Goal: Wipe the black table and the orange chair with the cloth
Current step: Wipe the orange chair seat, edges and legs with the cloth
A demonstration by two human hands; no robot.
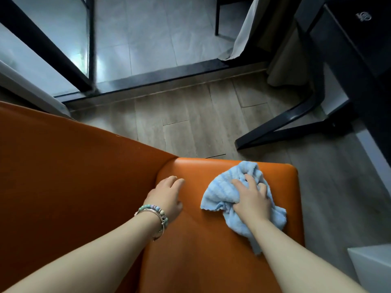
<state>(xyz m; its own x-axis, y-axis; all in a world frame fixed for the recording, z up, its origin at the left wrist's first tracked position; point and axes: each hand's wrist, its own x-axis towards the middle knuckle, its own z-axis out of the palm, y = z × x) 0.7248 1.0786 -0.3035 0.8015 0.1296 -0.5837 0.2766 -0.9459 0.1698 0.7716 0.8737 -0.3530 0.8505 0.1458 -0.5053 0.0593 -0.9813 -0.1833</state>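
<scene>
We see the orange chair (pixel 201 240) covered in smooth, leather-like upholstery with a soft sheen. The cloth (pixel 220 193) is ribbed terry, fluffy and matt. The floor (pixel 190 123) shows matt wood-grain planks, and the tiles (pixel 148 39) beyond look glossy. The black table (pixel 296 127) has a smooth satin frame. The bracelet (pixel 156 210) mixes glossy beads with a shiny metal bangle.

The cloth (pixel 220 195) lies on the chair (pixel 201 250), right of the left hand (pixel 167 195), table (pixel 368 51) beyond
</scene>
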